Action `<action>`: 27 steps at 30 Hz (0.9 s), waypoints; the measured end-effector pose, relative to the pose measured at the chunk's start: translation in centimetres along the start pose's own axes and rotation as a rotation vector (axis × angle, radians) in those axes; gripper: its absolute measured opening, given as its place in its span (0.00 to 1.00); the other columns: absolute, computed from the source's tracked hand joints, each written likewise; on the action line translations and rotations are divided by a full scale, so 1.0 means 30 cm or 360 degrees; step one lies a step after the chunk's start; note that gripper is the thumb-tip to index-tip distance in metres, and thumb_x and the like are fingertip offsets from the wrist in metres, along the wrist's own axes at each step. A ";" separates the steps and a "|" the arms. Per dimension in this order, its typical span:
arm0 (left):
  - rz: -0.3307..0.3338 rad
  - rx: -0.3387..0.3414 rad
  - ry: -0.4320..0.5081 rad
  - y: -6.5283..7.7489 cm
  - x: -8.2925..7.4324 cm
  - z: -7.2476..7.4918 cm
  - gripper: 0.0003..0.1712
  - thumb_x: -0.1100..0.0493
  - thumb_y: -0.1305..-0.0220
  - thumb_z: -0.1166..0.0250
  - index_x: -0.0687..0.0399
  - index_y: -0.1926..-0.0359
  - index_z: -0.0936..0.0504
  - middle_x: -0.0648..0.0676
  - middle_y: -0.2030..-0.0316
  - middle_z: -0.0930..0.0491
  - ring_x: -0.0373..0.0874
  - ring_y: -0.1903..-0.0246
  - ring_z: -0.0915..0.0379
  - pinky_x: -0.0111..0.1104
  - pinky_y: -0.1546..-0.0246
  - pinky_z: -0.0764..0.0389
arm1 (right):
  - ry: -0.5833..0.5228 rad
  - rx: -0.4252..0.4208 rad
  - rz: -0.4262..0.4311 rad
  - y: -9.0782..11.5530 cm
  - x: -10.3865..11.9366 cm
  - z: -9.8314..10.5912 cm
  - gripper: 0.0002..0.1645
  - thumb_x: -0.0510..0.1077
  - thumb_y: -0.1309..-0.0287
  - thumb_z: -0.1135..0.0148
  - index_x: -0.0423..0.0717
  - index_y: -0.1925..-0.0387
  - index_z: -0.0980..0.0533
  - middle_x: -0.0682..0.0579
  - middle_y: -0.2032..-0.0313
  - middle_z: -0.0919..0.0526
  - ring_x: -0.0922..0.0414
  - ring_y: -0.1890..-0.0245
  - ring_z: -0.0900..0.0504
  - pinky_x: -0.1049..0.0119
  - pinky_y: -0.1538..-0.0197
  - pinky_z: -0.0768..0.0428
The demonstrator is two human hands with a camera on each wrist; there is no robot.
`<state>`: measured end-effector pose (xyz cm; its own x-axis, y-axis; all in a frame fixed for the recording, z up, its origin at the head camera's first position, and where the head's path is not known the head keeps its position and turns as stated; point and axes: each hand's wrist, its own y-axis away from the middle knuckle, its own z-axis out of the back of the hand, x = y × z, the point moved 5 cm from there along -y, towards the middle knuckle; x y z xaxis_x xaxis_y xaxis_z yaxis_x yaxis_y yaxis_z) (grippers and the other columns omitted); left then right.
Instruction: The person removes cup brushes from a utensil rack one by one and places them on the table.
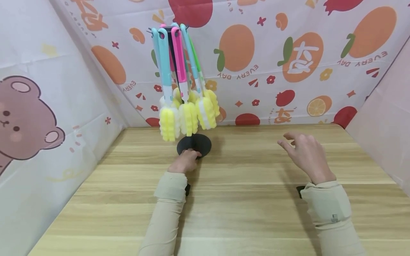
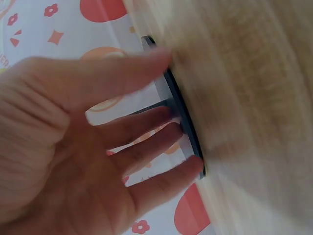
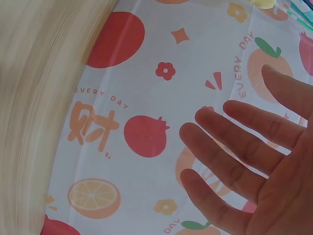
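A black stand [image 1: 173, 46] carries several sponge bottle brushes [image 1: 189, 117] that hang by blue, pink and green handles, yellow and white sponge heads downward. Its round black base [image 1: 205, 144] rests on the table. At the near side of the base is my left hand [image 1: 185, 161]. In the left wrist view its fingers [image 2: 154, 142] reach nearly straight to the base's rim [image 2: 188, 112], the thumb spread apart and blurred. My right hand [image 1: 305, 154] hovers over the table's right side, fingers [image 3: 234, 156] spread and loosely bent, holding nothing.
The wooden table [image 1: 243, 213] runs back to a fruit-print cloth [image 1: 237, 46]. A white cloth with a bear print [image 1: 25, 117] stands along the left, and a pale cloth [image 1: 384, 117] along the right.
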<state>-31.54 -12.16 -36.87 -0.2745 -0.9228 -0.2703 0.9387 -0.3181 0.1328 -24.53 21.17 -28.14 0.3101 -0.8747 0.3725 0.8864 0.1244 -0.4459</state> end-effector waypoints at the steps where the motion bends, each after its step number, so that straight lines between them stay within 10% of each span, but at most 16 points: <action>1: 0.0015 0.0031 0.0006 0.003 0.001 -0.001 0.26 0.72 0.35 0.42 0.62 0.36 0.20 0.67 0.37 0.27 0.67 0.35 0.35 0.51 0.36 0.32 | -0.0002 0.0004 0.0001 -0.001 0.001 0.000 0.22 0.45 0.32 0.34 0.29 0.48 0.20 0.31 0.53 0.16 0.35 0.60 0.15 0.38 0.59 0.21; 13: 0.0094 0.0269 0.0129 0.015 0.029 -0.021 0.45 0.52 0.37 0.26 0.56 0.24 0.36 0.73 0.24 0.54 0.70 0.25 0.59 0.59 0.32 0.41 | -0.0037 0.0065 -0.0019 -0.004 -0.003 -0.007 0.23 0.47 0.30 0.36 0.29 0.47 0.20 0.31 0.52 0.16 0.35 0.57 0.16 0.37 0.55 0.21; 27: 0.0119 0.0343 0.0187 0.017 0.036 -0.030 0.50 0.51 0.38 0.25 0.54 0.21 0.41 0.69 0.22 0.58 0.65 0.23 0.64 0.58 0.29 0.47 | -0.0064 0.0129 -0.0054 -0.008 -0.013 -0.014 0.23 0.46 0.30 0.37 0.28 0.47 0.20 0.31 0.52 0.16 0.35 0.56 0.16 0.38 0.54 0.21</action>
<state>-31.18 -13.14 -37.94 -0.1679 -0.9179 -0.3595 0.8859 -0.3005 0.3534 -25.00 21.29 -28.53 0.2918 -0.8597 0.4192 0.9209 0.1340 -0.3661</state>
